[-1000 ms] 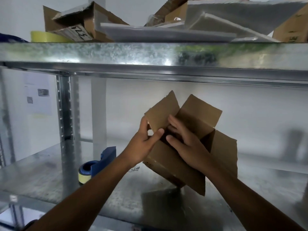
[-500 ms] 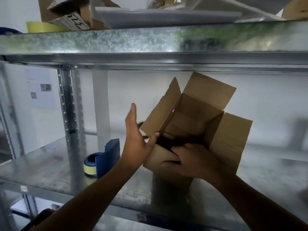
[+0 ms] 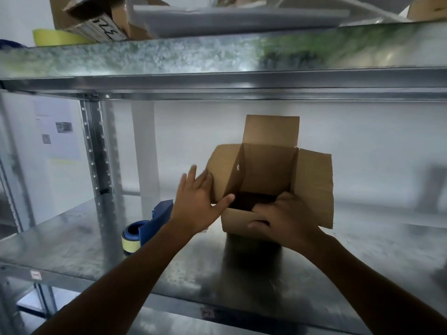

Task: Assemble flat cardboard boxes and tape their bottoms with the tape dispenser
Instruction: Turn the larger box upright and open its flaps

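The cardboard box (image 3: 268, 170) stands upright on the metal shelf (image 3: 362, 262) with its top flaps open. The right hand (image 3: 287, 218) grips its near wall, fingers (image 3: 260, 209) curled over the rim. The left hand (image 3: 196, 204), its fingers spread, is at the left flap. A blue tape dispenser (image 3: 145, 228) lies just left.

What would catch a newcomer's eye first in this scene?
In the middle, a brown cardboard box stands on the grey metal shelf with its top flaps spread open. The person's right hand holds its near wall, while the left hand is spread flat by the left flap. Left of the box on the same shelf lies a blue tape dispenser with a pale yellow roll.
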Motion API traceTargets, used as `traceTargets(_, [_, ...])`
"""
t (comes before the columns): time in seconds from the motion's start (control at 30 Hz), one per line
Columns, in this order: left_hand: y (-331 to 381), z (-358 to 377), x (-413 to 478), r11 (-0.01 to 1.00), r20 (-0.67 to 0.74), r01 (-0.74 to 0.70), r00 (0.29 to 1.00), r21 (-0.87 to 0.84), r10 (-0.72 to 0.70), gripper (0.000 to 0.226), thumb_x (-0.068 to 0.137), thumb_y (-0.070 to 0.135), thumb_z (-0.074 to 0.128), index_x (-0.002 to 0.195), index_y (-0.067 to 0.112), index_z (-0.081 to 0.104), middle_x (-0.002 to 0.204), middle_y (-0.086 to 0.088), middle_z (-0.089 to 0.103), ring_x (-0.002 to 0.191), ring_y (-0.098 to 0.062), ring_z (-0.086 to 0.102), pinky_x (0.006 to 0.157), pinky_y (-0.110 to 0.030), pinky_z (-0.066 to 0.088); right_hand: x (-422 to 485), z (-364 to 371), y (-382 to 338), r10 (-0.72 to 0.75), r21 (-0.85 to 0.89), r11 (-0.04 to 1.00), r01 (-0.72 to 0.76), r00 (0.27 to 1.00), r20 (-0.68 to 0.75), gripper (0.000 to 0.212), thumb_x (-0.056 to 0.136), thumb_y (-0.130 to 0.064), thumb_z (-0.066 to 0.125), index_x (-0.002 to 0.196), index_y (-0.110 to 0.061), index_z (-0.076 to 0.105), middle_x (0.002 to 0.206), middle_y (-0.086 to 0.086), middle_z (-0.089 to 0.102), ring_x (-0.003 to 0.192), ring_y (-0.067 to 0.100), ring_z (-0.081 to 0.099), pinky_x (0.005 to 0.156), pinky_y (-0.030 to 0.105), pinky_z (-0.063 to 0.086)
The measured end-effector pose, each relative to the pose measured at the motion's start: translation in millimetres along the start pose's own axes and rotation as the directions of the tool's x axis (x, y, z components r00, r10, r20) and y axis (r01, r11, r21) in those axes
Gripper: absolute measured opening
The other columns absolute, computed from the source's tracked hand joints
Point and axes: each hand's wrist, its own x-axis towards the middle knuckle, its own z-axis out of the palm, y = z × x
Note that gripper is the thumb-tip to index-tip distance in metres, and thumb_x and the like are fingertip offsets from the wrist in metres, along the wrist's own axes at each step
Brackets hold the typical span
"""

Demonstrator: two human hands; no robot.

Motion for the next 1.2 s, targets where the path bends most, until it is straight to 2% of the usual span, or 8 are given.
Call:
traceTargets(0.13, [8.4,-1.2,1.8,0.821,0.252,0.251,0.958,-0.513,-0.135,0.069,0.092,0.059,0.061,0.145,0.018,0.045,0.144,-0.004,0.053,0.121,-0.022,0.054,0.096,-0.035,0.046,-1.2,-4.1,-1.6,-0.094,-0.02,0.996,0.092,0.972,-0.215,0.047,0.094,-0.062,0.033,0.085,-0.032,0.068,0.072,-0.013,0.069,0.075,0.018,0.059,0.072,0.028,0.033])
traceTargets(0.33, [21.5,-0.7,-3.7,0.581,0.396,0.354,0.916,-0.733,-0.058,0.055,0.095,0.008,0.059,0.129,0.049,0.048,0.121,0.014,0.061,0.103,-0.002,0.058,0.074,-0.016,0.046,-9.8,2.5,-4.0,-0.188,0.077,0.971,0.227,0.921,-0.342,0.048,0.099,-0.055,0.037,0.09,-0.028,0.076,0.083,-0.008,0.075,0.08,0.02,0.068,0.08,0.035,0.053])
traceTargets(0.57, [24.3,6.9,-18.8,0.6,0.329,0.298,0.942,-0.742,-0.06,0.069,0.105,0.008,0.048,0.156,0.046,0.023,0.156,0.012,0.04,0.132,-0.015,0.049,0.089,-0.014,0.049,-12.8,-0.1,12.9,0.479,0.435,0.847,-0.307,0.795,-0.372,0.076,0.087,-0.063,0.056,0.15,-0.023,0.04,0.157,0.004,0.04,0.144,0.025,0.035,0.116,0.051,0.032])
traceTargets(0.67, [27.3,9.9,-21.2,0.544,0.288,0.288,0.954,-0.788,-0.089,0.077,0.105,0.014,0.052,0.156,0.052,0.008,0.162,0.013,0.031,0.138,-0.018,0.043,0.098,-0.019,0.046,-17.5,4.9,10.1,0.578,0.731,0.606,-0.312,0.805,-0.136,0.088,0.09,-0.057,0.064,0.157,-0.045,0.007,0.165,-0.018,0.017,0.152,0.012,0.02,0.118,0.038,0.023])
traceTargets(0.77, [39.1,13.4,-22.4,0.452,0.312,0.34,0.94,-0.824,-0.139,0.069,0.101,0.035,0.061,0.154,0.054,0.02,0.155,0.013,0.043,0.137,-0.023,0.048,0.116,-0.049,0.04,-21.2,17.5,3.4,0.563,0.958,0.153,-0.244,0.818,0.118,0.077,0.084,-0.05,0.073,0.128,-0.081,0.018,0.12,-0.054,0.047,0.114,-0.017,0.053,0.088,0.014,0.052])
traceTargets(0.87, [48.7,14.1,-24.2,0.392,0.328,0.376,0.926,-0.84,-0.187,0.071,0.09,0.051,0.061,0.153,0.05,0.028,0.147,0.011,0.052,0.131,-0.025,0.053,0.114,-0.057,0.04,-20.9,24.9,3.3,0.501,0.975,-0.059,-0.213,0.839,0.214,0.079,0.077,-0.053,0.071,0.137,-0.074,0.023,0.12,-0.042,0.056,0.112,-0.003,0.062,0.079,0.018,0.056])
traceTargets(1.1, [54.4,22.4,-37.4,0.085,0.367,0.382,0.917,-0.92,-0.155,0.067,0.097,0.031,0.062,0.15,0.053,0.027,0.14,0.013,0.052,0.118,-0.017,0.061,0.085,-0.033,0.058,-27.6,31.5,6.9,0.54,0.968,-0.217,-0.124,0.811,0.225,0.094,0.072,-0.036,0.074,0.151,-0.052,0.026,0.146,-0.008,0.051,0.124,0.021,0.06,0.1,0.042,0.054])
traceTargets(1.2, [53.9,16.0,-48.0,-0.015,0.386,0.386,0.917,-0.922,-0.105,0.08,0.081,0.032,0.074,0.15,0.047,0.036,0.144,0.005,0.054,0.123,-0.024,0.061,0.091,-0.043,0.06,-36.6,26.2,4.6,0.534,0.955,-0.275,-0.109,0.809,0.246,0.087,0.079,-0.022,0.068,0.152,-0.049,0.03,0.141,-0.005,0.059,0.119,0.021,0.065,0.093,0.038,0.057])
